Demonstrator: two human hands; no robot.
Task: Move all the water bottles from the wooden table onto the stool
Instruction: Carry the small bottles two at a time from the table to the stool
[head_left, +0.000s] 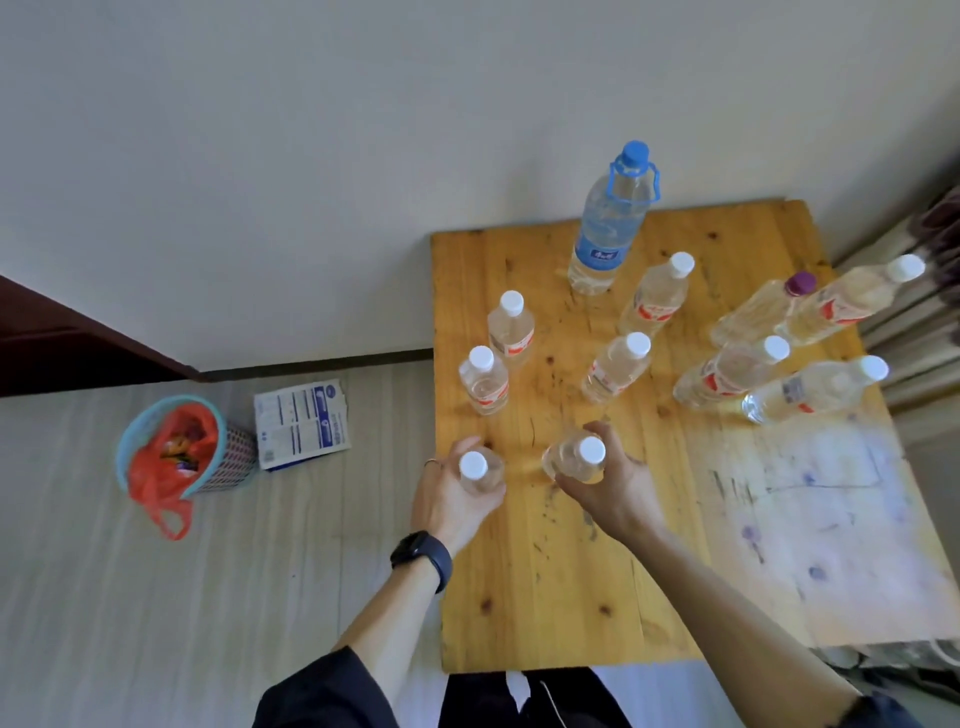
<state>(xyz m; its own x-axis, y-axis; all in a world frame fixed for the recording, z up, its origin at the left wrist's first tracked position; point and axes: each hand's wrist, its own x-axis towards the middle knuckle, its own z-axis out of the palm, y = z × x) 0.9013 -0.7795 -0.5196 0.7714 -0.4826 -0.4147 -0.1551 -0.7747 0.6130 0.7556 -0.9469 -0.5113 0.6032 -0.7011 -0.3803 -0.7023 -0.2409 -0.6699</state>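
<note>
Now left hand (448, 501) grips the left bottle (480, 474), right hand (615, 491) the right bottle (575, 460), both upright, caps up.

Left grip (452, 499) wrapped round a white-capped bottle (480, 470) near the tabletop (545, 597) left edge; right grip (608, 488) held a second white-capped bottle (576, 457) near it, both upright. Couldn't tell if either was off the wood. Seven more white-capped bottles (615, 369) stood behind: two left, two mid, three far right by a purple-capped bottle (763, 306). Big blue-capped bottle (605, 228) at the far edge. Black watch (423, 558) on left wrist. On the floor (156, 597), left: basket (234, 452) with red bag (166, 467), printed packet (301, 423) just beside it
</note>
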